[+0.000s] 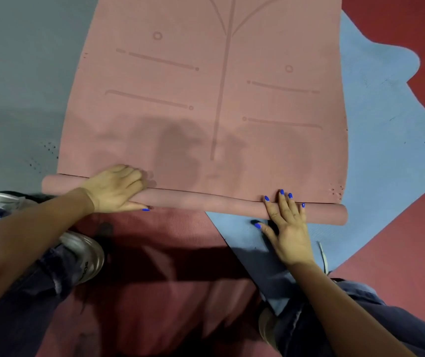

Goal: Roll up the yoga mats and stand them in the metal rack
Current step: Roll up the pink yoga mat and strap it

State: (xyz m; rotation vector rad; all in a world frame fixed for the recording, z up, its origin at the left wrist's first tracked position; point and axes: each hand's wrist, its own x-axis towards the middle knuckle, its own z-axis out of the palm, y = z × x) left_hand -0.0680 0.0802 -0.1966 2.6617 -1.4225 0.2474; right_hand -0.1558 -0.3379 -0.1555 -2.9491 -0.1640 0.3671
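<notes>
A: We start at nine o'clock. Our left hand [115, 188] lies on the rolled part [198, 202] of the pink mat [206, 86], fingers curled over the top, thumb along the near side. This grip is wrapped round the roll.

B: And at three o'clock our right hand [287, 222] has fingers spread and flat, pressing on the roll, thumb down on the blue mat [376, 99].

A: The flat part stretches to twelve o'clock. We think both hands should push evenly, so the ends stay in line.

B: Yes, and tight. We see no rack.

pink mat [206, 99] part-rolled, left hand [115, 190], right hand [287, 228] – pressing roll [206, 202]
</notes>
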